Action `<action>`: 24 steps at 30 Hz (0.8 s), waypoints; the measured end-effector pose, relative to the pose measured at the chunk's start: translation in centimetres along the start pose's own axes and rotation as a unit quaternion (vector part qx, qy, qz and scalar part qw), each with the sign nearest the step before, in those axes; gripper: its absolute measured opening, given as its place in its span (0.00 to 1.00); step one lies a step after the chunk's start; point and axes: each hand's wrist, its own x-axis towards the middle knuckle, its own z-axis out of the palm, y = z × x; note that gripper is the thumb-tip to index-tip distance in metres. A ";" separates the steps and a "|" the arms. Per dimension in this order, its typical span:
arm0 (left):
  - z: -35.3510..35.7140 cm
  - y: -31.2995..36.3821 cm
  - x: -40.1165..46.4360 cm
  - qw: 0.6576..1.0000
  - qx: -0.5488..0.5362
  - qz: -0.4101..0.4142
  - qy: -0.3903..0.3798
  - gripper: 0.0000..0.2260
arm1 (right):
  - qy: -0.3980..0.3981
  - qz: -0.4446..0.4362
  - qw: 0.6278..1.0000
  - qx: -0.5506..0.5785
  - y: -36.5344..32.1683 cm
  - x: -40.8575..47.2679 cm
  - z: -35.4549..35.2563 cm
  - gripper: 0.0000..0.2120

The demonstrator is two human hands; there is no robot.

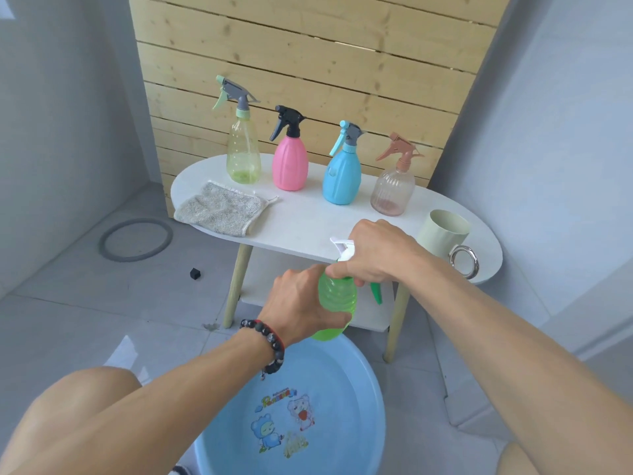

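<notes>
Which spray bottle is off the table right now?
The green spray bottle: the left hand grips its body, the right hand its white head; it alone is off the white table.

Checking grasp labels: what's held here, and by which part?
The green bottle: left grip holds its body, right grip is curled round the spray head at the neck.

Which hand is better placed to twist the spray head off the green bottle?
Right, probably. The right hand wraps the white spray head at the neck; the left hand grips the green spray bottle by its body, steadying it above the blue basin.
</notes>
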 end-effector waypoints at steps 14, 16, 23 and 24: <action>-3.5 3.2 12.6 0.994 -0.101 -0.008 0.051 0.24 | 0.131 0.109 0.817 0.551 12.0 -1.0 0.5 0.28; -2.7 2.8 14.0 0.994 -0.098 -0.025 0.042 0.31 | 0.139 0.129 0.812 0.552 13.1 -0.8 1.3 0.26; 0.5 1.4 13.4 0.992 -0.111 -0.048 0.017 0.37 | 0.186 0.111 0.825 0.523 14.5 -1.4 2.8 0.23; 0.9 1.6 13.1 0.991 -0.118 -0.053 0.020 0.37 | 0.193 0.107 0.827 0.518 14.4 -1.6 3.1 0.23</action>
